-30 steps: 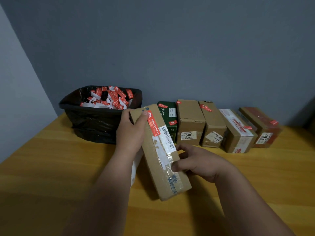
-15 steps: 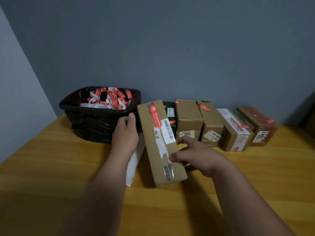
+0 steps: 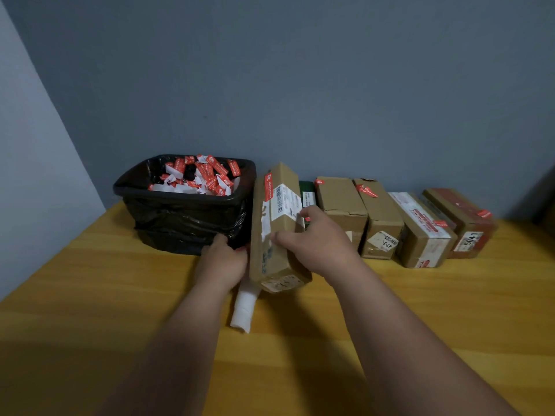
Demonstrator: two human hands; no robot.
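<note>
The right hand [image 3: 315, 240] is gripping one long cardboard box [image 3: 274, 235], holding it tilted near the table's [image 3: 90, 295] back edge. The left hand [image 3: 222, 262] is clasping one white paper roll [image 3: 244, 307] just beside it. One lined bin [image 3: 180, 217] and five parcels [image 3: 381, 217] are flanking them along that edge.

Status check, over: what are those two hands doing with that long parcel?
Left hand holds curled white paper strip. Right hand grips long brown cardboard box, turned on edge. Black-lined bin and green box flank it closely.
</note>
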